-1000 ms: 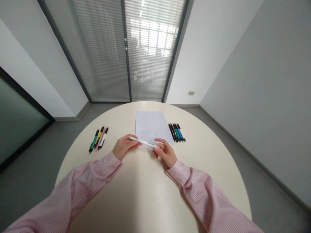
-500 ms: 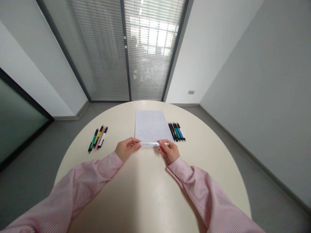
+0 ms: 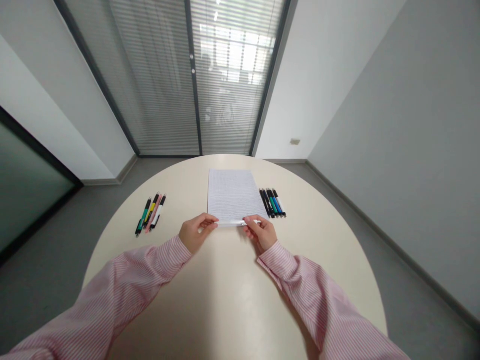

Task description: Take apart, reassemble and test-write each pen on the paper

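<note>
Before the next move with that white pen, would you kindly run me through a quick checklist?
1. White pen held at both ends: ok.
2. Left hand pinching one end: ok.
3. Right hand gripping the other end: ok.
4. Pen capped or open: cannot tell.
5. Lined sheet lies flat beyond the pen: ok.
6. Pen groups at left and right lie apart from the hands: ok.
</note>
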The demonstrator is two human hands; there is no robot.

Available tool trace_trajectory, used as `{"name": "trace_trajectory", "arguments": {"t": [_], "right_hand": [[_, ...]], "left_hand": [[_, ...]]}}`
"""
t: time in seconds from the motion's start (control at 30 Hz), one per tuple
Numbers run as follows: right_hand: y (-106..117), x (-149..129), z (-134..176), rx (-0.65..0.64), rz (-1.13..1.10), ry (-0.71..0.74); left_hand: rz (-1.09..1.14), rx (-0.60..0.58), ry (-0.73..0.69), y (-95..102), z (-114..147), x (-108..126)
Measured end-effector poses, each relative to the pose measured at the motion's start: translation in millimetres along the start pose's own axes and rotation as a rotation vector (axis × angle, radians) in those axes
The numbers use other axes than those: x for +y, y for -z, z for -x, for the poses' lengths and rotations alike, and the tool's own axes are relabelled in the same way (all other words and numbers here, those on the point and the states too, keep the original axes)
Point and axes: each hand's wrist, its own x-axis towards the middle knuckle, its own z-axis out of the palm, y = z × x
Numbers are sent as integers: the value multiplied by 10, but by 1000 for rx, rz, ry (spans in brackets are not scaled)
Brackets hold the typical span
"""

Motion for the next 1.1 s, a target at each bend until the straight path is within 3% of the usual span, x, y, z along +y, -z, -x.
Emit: {"name": "trace_trajectory", "arguments": {"t": [0.13, 0.37, 0.53, 0.67, 0.87, 1.0, 1.1], "right_hand": [[15, 38, -12, -17, 19, 8], [16, 50, 0, -38, 61, 25], [-6, -15, 3, 6, -5, 13], [-39, -52, 19, 4, -132, -39], [-98, -47, 57, -83, -169, -143], [-101, -67, 66, -89, -165, -173], [-101, -83, 74, -80, -217, -177]], "left_hand": [[-9, -23, 67, 13, 0, 0], [-183, -109, 54, 22, 6, -38], [-46, -60, 50, 6, 0, 8], [-60, -8, 10, 9, -2, 60], [-81, -30, -2, 26, 4, 94], [-59, -106, 56, 21, 4, 90], [-8, -70, 50, 14, 6, 92]]}}
